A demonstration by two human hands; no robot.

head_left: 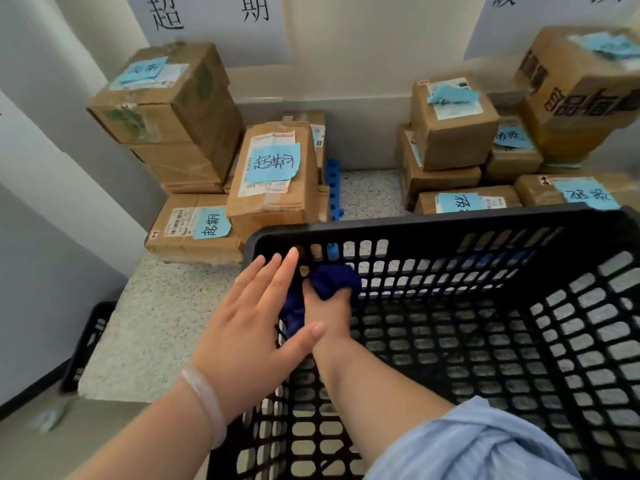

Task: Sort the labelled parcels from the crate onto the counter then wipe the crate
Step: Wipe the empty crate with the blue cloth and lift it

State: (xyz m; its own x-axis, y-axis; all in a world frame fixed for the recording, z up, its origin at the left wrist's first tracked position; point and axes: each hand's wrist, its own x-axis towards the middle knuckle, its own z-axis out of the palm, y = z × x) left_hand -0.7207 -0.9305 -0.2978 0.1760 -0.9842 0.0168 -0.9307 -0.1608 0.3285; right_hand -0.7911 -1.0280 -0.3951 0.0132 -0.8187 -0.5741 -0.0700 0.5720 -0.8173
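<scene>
Now the crate [433, 220] is empty, parcels [273, 168] sorted beyond it. Inside, my right hand [329, 315] clenches a wiping cloth [337, 278]; my flat left hand [249, 317] braces its wall.

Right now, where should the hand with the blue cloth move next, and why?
Probably slide the dark blue cloth rightward along the far wall of the black plastic lattice crate. The right hand grips it in the left corner, the crate looks empty, and the left hand rests on its side.

1 head view, wide-angle, faces forward and down, close over crate [415, 221], counter [156, 323] and wall [346, 46] beyond
</scene>
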